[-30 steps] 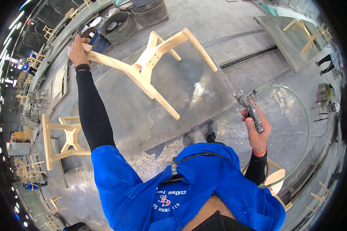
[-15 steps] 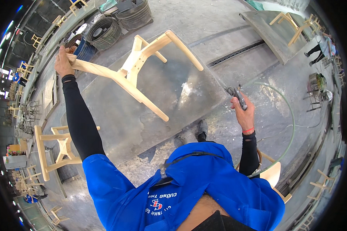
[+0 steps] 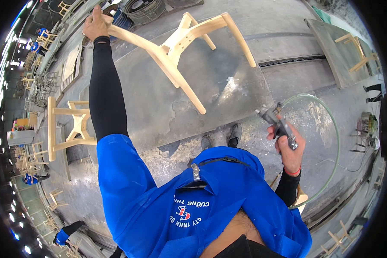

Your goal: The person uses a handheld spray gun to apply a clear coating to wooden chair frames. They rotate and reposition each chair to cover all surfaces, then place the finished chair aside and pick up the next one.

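My left hand (image 3: 96, 26), arm stretched out to the far left, is closed round one end of a pale wooden chair frame (image 3: 175, 44). The frame has splayed legs joined by a cross-shaped centre piece, and it is tilted over a large grey board (image 3: 133, 101). Out to the right, my right hand (image 3: 293, 148) grips a metal spray gun (image 3: 276, 121) whose nozzle end points up and left, toward the board. From the gun a pale green hose (image 3: 334, 118) loops out to the right and back down past my forearm.
Another wooden chair frame (image 3: 78, 124) stands left of my arm. Dark tubs (image 3: 145, 12) are at the far edge. A second grey board (image 3: 331, 51) at upper right carries a chair frame (image 3: 352, 50). A floor channel (image 3: 292, 61) runs between the boards. Other people are in the distance.
The view has shifted, so the board and tubs sit higher. My right hand has brought the spray gun round so that it shows larger. My left hand keeps its hold on the frame.
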Available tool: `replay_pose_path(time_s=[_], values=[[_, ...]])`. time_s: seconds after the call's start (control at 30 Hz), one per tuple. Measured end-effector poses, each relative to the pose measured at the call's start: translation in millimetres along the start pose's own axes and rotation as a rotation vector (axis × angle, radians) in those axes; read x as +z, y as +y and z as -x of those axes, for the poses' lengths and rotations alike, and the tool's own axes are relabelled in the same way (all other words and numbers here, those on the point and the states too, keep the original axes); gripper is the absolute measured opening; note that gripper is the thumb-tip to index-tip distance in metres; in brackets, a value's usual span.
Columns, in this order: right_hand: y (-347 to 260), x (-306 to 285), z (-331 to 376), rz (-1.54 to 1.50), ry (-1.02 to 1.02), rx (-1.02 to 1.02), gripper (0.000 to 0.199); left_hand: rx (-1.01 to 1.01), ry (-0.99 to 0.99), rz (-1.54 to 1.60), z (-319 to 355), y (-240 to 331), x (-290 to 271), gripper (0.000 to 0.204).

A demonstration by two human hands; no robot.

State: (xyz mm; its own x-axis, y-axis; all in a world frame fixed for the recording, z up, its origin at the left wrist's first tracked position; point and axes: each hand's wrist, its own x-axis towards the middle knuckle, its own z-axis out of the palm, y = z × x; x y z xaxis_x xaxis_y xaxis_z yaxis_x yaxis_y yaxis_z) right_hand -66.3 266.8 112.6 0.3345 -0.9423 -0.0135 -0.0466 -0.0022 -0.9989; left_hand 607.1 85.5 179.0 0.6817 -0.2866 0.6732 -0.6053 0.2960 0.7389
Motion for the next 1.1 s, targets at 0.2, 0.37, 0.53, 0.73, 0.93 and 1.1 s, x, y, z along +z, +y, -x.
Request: replay_pose_path(time_s=[0.2,0.37,0.53,0.73,0.93,1.1], values=[[35.8,12.9,22.0,0.040,-0.218,0.152,0.060,0.086,-0.072,-0.113,-12.9,-28.0,-9.5,0.059],[59.8,16.4,40.4,0.476,-0.287,0.289,0.054,0.158,-0.029,-0.393,-17.2,-41.0,-11.3,0.055],[41.5,26.4,50.2,0.166,-0.163,0.152,0.055,0.173,-0.112,-0.357,-18.3,-36.9,-20.1,0.051],[48.5,7.4,34.1,0.216,-0.187,0.308,0.055,0.063,-0.143,-0.059,-8.4,-30.3,-13.2,0.049],[56.8,11.7,28.7,0.258,-0.134,0.285,0.049,0.051,-0.247,-0.178,-8.6,-12.8,-21.3,0.050],[11.2,33.7,9.4,0.144,-0.117,-0.018,0.049,0.172,-0.371,-0.312,-20.1,-10.3,-33.4,0.049]])
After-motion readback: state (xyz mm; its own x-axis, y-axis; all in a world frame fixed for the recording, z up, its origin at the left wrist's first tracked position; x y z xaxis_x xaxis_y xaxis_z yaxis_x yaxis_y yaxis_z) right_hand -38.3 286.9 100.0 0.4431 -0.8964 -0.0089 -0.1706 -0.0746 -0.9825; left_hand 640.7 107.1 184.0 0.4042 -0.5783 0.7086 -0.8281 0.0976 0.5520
